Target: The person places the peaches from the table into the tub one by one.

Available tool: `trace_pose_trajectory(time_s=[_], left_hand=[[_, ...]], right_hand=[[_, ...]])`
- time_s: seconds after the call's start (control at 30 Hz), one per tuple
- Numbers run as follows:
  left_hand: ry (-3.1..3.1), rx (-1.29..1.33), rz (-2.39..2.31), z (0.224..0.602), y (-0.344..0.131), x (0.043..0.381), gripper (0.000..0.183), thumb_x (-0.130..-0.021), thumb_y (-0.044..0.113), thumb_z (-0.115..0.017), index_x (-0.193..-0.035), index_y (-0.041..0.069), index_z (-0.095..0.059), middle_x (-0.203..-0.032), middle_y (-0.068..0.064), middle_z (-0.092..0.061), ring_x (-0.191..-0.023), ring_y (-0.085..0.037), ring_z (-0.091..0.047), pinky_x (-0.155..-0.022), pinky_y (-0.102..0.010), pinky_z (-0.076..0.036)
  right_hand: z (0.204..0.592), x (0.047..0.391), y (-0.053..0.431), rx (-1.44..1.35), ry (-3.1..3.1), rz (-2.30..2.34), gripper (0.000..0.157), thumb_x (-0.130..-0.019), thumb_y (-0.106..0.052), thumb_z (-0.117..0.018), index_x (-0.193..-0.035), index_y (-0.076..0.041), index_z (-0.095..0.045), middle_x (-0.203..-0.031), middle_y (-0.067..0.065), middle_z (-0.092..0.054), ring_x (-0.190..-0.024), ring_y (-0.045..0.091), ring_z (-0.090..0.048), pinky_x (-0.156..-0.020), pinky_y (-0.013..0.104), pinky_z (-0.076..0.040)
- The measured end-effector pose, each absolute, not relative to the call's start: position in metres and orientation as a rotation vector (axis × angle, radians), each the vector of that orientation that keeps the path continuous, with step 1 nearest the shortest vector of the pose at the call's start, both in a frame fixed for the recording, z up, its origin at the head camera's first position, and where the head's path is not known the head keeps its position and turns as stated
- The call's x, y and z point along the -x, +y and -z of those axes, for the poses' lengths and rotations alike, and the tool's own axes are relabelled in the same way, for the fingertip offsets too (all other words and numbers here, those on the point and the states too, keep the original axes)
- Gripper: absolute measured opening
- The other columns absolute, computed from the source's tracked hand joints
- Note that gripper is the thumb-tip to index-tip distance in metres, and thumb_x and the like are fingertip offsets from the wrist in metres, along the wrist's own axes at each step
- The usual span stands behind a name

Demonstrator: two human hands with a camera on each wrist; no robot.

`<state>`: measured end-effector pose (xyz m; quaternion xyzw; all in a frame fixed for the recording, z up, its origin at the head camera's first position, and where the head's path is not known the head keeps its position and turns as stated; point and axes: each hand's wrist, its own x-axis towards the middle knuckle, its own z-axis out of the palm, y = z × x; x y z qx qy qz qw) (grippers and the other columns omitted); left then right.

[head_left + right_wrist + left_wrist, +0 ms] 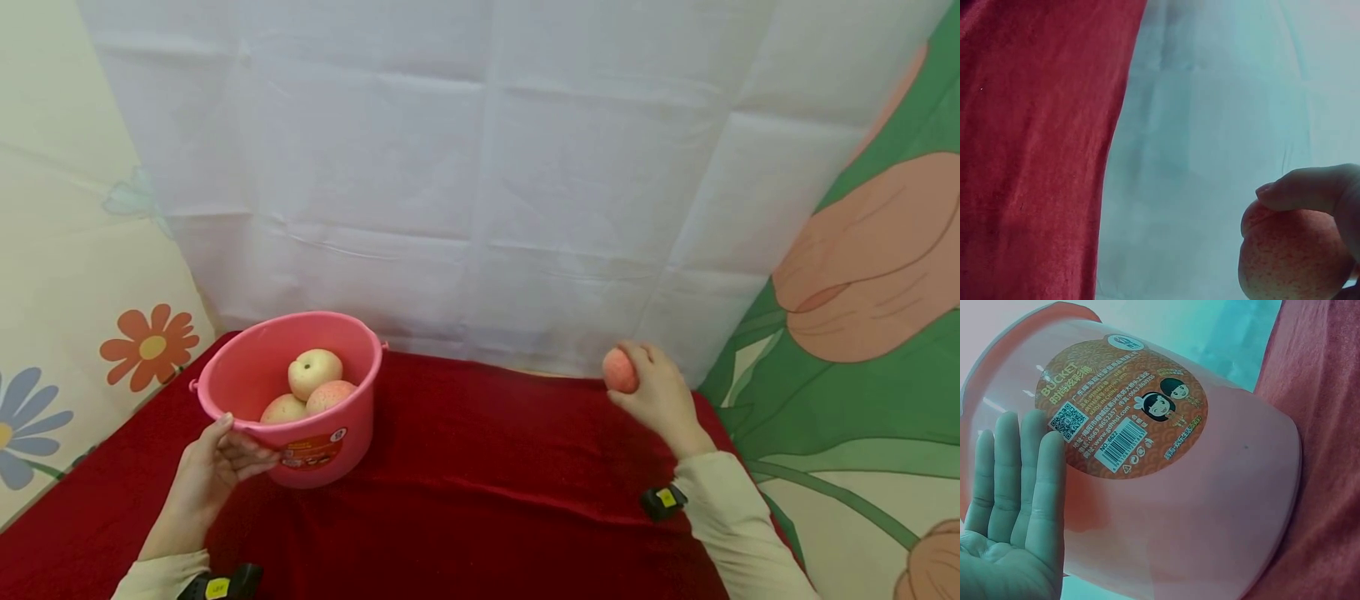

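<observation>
A pink bucket (352, 433) with an orange label stands at the left of the table, with several peaches (315, 374) inside. My left hand (213, 467) holds its near rim, the thumb at the rim and the fingers along the outer wall. The left wrist view shows these fingers (1007, 481) straight beside the label (1122, 406). Over at the right, my right hand (660, 400) grips a reddish peach (619, 371) above the table's far edge. Up close, the speckled peach (1291, 256) has a crease, with the thumb (1304, 189) lying across its top.
Dark red cloth (480, 533) covers the table and has a low wrinkle across it. A white sheet (465, 167) hangs behind the far edge. Flower-printed cloths hang at the left (60, 275) and the right (862, 400).
</observation>
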<state>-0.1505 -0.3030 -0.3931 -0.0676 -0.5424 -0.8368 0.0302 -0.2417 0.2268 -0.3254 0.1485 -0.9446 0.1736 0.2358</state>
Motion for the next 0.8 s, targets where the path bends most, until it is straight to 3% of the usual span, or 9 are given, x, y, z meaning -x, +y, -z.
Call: trace_pose_trajectory(time_s=[0.8], left_hand=[[-1.718, 0.091, 2.544, 0.393, -0.302, 0.150, 0.050, -0.100, 0.027, -0.030, -0.072, 0.011, -0.068, -0.070, -0.004, -0.069, -0.069, -0.017, -0.068, -0.065, -0.031, -0.055]], right_hand=[[0.314, 0.245, 0.206, -0.459, -2.564, -0.446, 0.064, -0.063, -0.012, -0.077, -0.120, -0.002, -0.050, -0.111, 0.024, -0.050, -0.097, 0.043, -0.049, -0.080, 0.056, -0.041]])
